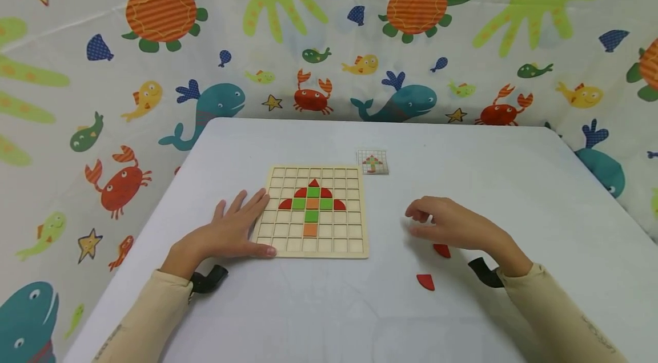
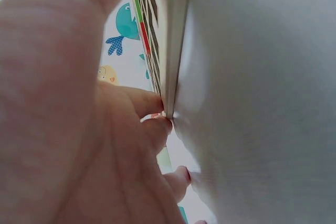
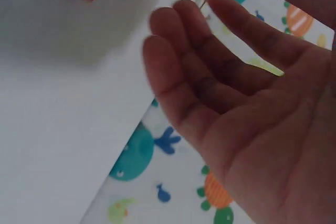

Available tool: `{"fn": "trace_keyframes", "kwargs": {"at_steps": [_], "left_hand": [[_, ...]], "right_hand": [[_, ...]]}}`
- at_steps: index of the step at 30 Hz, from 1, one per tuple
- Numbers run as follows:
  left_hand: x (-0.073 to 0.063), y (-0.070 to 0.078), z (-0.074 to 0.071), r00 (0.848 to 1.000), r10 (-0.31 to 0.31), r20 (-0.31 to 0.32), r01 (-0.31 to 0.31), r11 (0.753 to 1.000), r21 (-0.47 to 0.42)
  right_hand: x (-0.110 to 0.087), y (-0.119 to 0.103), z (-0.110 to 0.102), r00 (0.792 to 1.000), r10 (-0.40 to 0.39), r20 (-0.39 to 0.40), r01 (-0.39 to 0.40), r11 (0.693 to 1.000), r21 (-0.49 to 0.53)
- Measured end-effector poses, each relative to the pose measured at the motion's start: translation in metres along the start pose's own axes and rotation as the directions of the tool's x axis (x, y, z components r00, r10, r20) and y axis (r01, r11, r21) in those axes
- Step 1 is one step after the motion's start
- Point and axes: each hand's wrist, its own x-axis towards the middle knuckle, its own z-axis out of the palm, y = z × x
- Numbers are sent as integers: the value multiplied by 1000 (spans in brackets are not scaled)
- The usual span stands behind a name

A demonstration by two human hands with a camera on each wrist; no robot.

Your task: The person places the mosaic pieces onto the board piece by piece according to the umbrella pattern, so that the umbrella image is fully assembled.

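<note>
A square wooden grid board (image 1: 339, 246) lies on the table with red, green and orange pieces set in its cells as an arrow-like shape. My left hand (image 1: 231, 232) is spread at the board's left side, fingertips and thumb touching its edge; the left wrist view shows the fingers (image 2: 157, 132) against that edge. To the right of the board, my right hand (image 1: 452, 223) hovers over the table with loosely bent fingers and nothing in them. Below it lie two red quarter-round pieces, one (image 1: 442, 250) partly hidden by the hand and another (image 1: 425, 281) nearer the front.
A small pattern card (image 1: 379, 169) with a similar coloured figure lies by the board's top right corner. The white table (image 1: 329, 317) ends at the back against a cloth (image 1: 329, 20) printed with sea animals. Black wrist cameras sit at both sleeves.
</note>
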Motion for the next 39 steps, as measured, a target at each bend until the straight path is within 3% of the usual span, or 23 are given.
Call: {"fn": "trace_keyframes", "kwargs": {"at_steps": [4, 8, 14, 24, 30, 36, 39], "left_hand": [[0, -1, -1, 1000, -4, 2, 4, 1000, 6], [0, 0, -1, 1000, 1, 11, -1, 1000, -1], [-1, -1, -1, 1000, -7, 5, 7, 1000, -10], [0, 1, 0, 1000, 6, 6, -6, 1000, -17], [-4, 0, -1, 1000, -6, 2, 6, 1000, -22], [-2, -1, 1, 1000, -4, 3, 4, 1000, -19], [-1, -2, 0, 1000, -3, 3, 3, 1000, -18]], "right_hand": [[-13, 10, -8, 994, 65, 85, -64, 998, -15], [-20, 17, -12, 975, 147, 170, -141, 989, -42], [-21, 24, -14, 959, 190, 213, -181, 982, -61], [-13, 31, -3, 990, 61, 131, -58, 998, -30], [-4, 27, 4, 995, 29, 95, -27, 999, -22], [3, 19, 8, 1000, -3, 3, 3, 1000, 4], [9, 9, 9, 997, -51, -55, 53, 998, 43]]}}
